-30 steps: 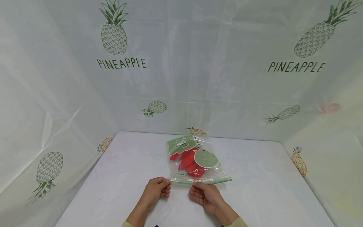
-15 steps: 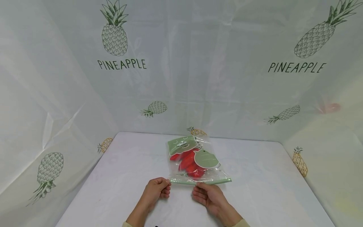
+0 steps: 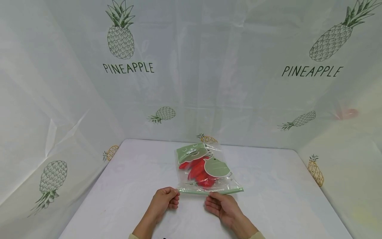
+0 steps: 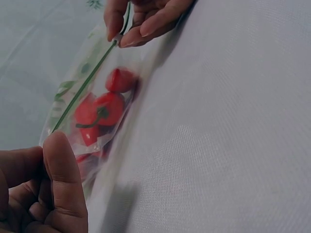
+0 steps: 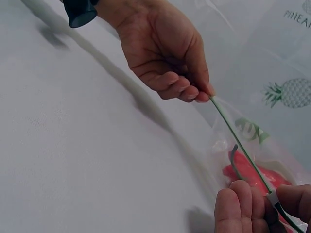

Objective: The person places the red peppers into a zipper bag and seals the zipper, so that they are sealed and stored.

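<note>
A clear slider bag [image 3: 219, 184] with green print lies on the table, its green zip strip [image 3: 191, 191] towards me. Red peppers [image 3: 198, 169] fill its middle; in the left wrist view one pepper [image 4: 108, 109] shows a green stem. Thumb and finger of my left hand [image 3: 164, 200] pinch the strip's left end. My right hand [image 3: 222, 207] pinches the small white slider [image 5: 273, 198] partway along the strip, right of its middle. The strip is stretched straight between both hands. Some peppers are partly hidden behind the bag's green print.
The white table [image 3: 134, 166] extends around the bag on all sides. A hanging sheet [image 3: 238, 93] printed with pineapples rises behind the table and along both sides. A blurred red shape [image 3: 346, 114] shows at the right through the sheet.
My right hand has slid to the right along the zip strip, together with the slider. The left hand and the bag have stayed almost in place.
</note>
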`<state>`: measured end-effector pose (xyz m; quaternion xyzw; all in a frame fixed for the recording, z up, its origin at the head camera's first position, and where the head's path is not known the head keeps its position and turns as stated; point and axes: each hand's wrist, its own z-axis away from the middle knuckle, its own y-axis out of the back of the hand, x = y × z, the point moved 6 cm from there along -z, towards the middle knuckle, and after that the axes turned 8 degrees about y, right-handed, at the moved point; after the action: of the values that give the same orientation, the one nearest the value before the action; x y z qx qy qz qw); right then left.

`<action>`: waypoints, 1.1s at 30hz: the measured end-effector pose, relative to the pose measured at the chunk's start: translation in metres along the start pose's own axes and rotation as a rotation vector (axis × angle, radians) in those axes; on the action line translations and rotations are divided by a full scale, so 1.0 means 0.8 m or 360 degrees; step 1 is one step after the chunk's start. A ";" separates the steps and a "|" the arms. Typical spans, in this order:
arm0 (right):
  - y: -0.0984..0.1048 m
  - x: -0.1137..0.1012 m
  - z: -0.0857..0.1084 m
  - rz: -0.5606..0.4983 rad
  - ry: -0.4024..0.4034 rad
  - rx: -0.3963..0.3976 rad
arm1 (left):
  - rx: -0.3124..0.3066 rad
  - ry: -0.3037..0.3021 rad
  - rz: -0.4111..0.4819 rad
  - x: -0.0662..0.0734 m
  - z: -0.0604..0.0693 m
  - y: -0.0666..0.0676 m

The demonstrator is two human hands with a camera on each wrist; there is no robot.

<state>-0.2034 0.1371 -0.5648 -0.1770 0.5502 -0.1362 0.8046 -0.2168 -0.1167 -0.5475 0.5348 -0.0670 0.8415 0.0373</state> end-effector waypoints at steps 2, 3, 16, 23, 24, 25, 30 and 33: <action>0.003 0.000 0.000 0.0001 -0.0004 0.0009 | 0.0001 -0.0001 -0.0002 0.000 0.000 0.000; 0.004 0.000 0.000 0.0003 -0.0004 0.0011 | -0.0001 0.0000 -0.0002 0.000 0.000 0.000; 0.020 -0.007 0.003 0.0005 0.0010 0.0039 | -0.0004 -0.0014 -0.0004 -0.002 -0.001 0.002; 0.028 -0.012 0.005 0.0006 0.0022 0.0038 | -0.0013 -0.0026 -0.0005 0.000 0.002 0.001; 0.029 -0.012 0.005 0.0003 0.0023 0.0039 | -0.0016 -0.0028 -0.0005 0.000 0.002 0.001; 0.030 -0.013 0.006 0.0000 0.0024 0.0039 | -0.0018 -0.0029 -0.0004 0.001 0.002 0.001; 0.036 -0.016 0.007 -0.0008 0.0032 0.0056 | -0.0026 -0.0025 -0.0002 0.001 0.002 0.001; 0.040 -0.017 0.008 0.0000 0.0033 0.0076 | -0.0017 -0.0027 -0.0003 0.001 0.002 0.001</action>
<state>-0.2019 0.1724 -0.5650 -0.1564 0.5550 -0.1512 0.8029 -0.2155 -0.1177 -0.5458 0.5416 -0.0713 0.8366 0.0404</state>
